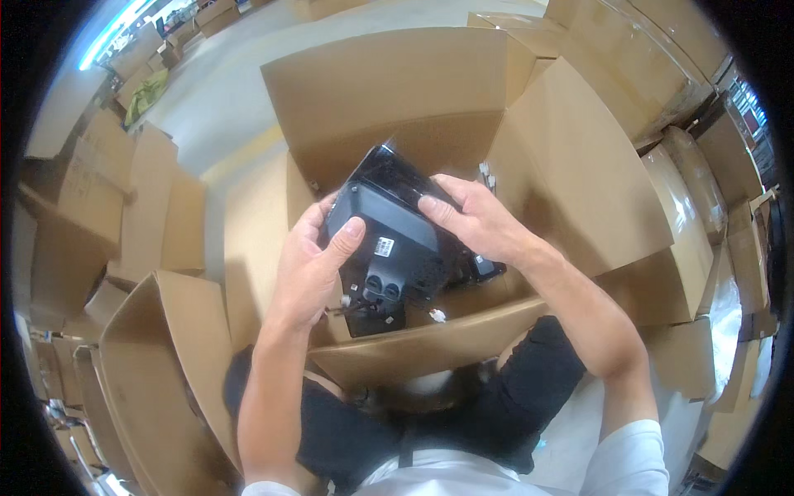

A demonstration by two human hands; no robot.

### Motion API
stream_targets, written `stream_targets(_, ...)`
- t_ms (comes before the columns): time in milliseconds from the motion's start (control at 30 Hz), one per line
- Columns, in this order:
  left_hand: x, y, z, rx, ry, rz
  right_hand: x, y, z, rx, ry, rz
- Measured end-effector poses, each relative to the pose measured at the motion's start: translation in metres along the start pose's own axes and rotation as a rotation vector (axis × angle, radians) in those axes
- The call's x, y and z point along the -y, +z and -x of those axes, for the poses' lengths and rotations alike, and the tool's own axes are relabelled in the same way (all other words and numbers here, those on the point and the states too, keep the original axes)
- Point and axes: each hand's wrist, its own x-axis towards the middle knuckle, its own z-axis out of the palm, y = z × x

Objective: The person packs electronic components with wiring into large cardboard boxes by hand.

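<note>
A black plastic electronic part [395, 236] with a glossy panel, a small white label and short wires at its lower end is held over an open cardboard box [463, 314]. My left hand [310, 269] grips its left edge, thumb pressed on the front face. Across from it, my right hand [471, 217] holds the right side, fingers laid over the top. More black parts [484, 266] lie inside the box under the right hand.
The box's flaps [571, 165] stand open on all sides. Another open cardboard box [165, 355] stands at my left, with more boxes [83, 198] stacked beyond. Wrapped cartons [695, 198] line the right. Grey floor [223, 91] lies ahead. My knees [529, 372] press against the box.
</note>
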Motion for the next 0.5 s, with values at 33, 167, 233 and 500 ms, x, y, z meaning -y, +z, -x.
stream_targets(33,0.000,-0.004,-0.002,0.051,-0.066,-0.003,0.007,-0.001,0.000,0.017,0.111,-0.091)
stream_targets(167,0.004,0.008,0.004,0.025,0.054,0.057,0.012,0.004,0.000,0.094,0.297,-0.211)
stream_targets(233,0.007,0.009,0.004,0.003,0.078,0.106,0.016,0.014,0.002,0.057,0.307,-0.261)
stream_targets(500,0.020,-0.001,-0.009,-0.248,0.043,0.333,0.012,0.030,0.010,-0.207,0.111,-0.453)
